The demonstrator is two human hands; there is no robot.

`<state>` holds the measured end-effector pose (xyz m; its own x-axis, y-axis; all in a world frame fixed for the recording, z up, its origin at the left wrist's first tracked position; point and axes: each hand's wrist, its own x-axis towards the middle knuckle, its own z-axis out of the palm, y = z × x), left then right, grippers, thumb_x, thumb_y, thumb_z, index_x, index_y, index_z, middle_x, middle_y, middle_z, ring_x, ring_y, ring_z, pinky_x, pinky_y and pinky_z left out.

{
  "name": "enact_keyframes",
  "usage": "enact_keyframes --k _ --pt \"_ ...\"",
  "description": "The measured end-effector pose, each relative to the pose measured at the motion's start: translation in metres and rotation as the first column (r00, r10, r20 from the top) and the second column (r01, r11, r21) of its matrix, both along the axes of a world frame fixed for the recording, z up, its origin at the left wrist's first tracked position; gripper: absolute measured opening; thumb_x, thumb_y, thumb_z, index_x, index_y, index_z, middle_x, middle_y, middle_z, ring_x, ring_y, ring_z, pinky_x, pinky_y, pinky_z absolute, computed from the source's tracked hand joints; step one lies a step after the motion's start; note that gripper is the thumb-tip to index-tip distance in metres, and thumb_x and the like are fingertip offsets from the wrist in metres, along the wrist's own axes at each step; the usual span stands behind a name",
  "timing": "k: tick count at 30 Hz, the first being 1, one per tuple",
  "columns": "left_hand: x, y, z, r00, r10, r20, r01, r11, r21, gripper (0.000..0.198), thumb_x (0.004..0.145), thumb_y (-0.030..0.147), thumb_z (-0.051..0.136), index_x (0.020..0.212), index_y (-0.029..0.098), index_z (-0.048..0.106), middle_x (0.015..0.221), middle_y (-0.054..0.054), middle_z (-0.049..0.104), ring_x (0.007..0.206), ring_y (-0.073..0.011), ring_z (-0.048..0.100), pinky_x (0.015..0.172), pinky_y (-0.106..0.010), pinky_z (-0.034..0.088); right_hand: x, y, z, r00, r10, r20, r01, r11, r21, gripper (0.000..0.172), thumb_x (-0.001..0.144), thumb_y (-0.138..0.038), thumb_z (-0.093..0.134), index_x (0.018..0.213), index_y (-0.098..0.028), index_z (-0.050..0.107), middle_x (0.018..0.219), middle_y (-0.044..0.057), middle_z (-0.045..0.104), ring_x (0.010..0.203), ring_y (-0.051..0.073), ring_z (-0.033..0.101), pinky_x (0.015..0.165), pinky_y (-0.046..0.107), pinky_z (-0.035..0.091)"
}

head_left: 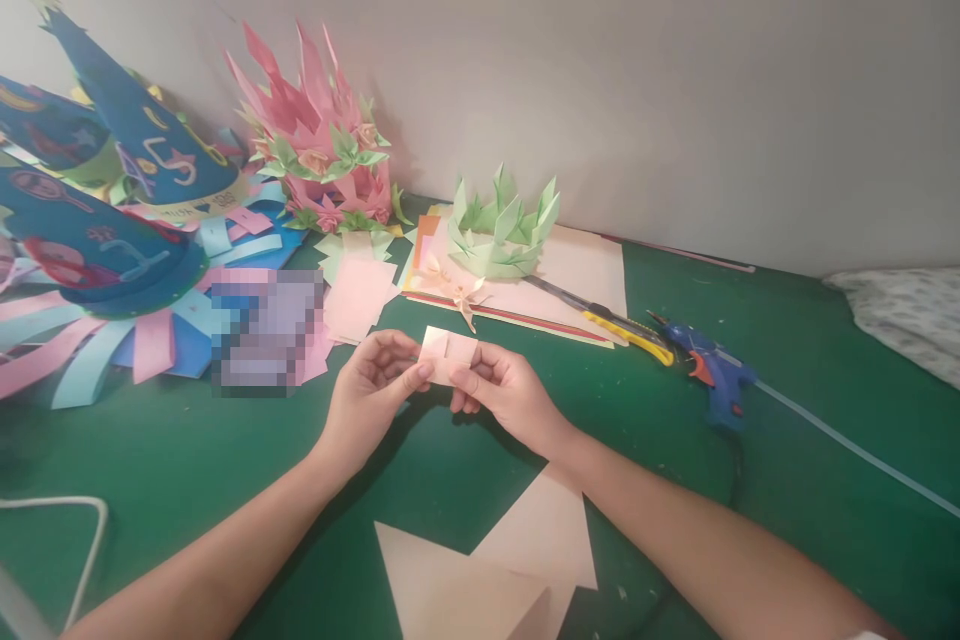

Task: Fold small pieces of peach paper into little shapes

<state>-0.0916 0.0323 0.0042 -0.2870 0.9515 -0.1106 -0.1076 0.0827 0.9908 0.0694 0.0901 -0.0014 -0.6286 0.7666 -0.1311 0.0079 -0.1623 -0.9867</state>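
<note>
A small piece of folded pale pink paper (448, 350) is held up between both hands over the green table. My left hand (379, 375) pinches its left edge between thumb and fingers. On the right edge, my right hand (506, 388) grips it the same way, thumb in front and fingers curled behind. A crease or flap shows near the paper's middle. Larger pale pink paper sheets (536, 540) lie on the table below my hands, partly behind my right forearm.
A green paper crown (499, 240) rests on stacked coloured paper (592, 270). To the right lie a yellow cutter (637, 335) and a blue glue gun (712, 370). Pink paper crowns (322, 140) and blue cone hats (142, 120) stand left. The green table (810, 400) meets a wall.
</note>
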Motion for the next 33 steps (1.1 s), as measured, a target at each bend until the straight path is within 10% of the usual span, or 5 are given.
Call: enact_keyframes --k 12,21,33 --pt "-0.003 -0.004 0.003 0.988 -0.033 -0.151 0.029 0.999 -0.027 0.022 0.073 0.038 0.062 0.079 0.017 0.066 0.084 -0.003 0.066 0.075 -0.0152 0.06 0.074 -0.026 0.049 -0.001 -0.001 0.0 1.0 -0.01 0.013 0.01 1.0 0.013 0.03 0.077 -0.043 0.059 0.087 -0.014 0.059 0.058 0.0 0.06 0.051 0.009 0.053 0.051 0.022 0.045" --pt "-0.006 0.003 0.008 0.995 -0.097 0.013 0.097 0.981 -0.168 0.032 0.07 0.042 0.066 0.085 0.014 0.066 0.077 -0.004 0.067 0.071 -0.0155 0.06 0.069 -0.027 0.05 0.005 -0.003 -0.002 0.987 0.041 0.155 -0.07 0.98 0.188 0.032 0.081 -0.042 0.055 0.099 -0.017 0.059 0.072 0.002 0.06 0.055 0.01 0.05 0.054 0.024 0.043" --pt "-0.013 0.004 0.004 0.983 -0.183 0.0 0.18 0.962 -0.205 0.023 0.064 0.037 0.071 0.071 0.016 0.069 0.07 -0.003 0.067 0.065 -0.0143 0.059 0.067 -0.027 0.051 0.006 0.0 0.004 0.983 -0.045 0.177 -0.009 0.957 0.291 0.034 0.084 -0.04 0.047 0.058 -0.017 0.047 0.055 -0.003 0.043 0.054 0.01 0.04 0.052 0.023 0.033"
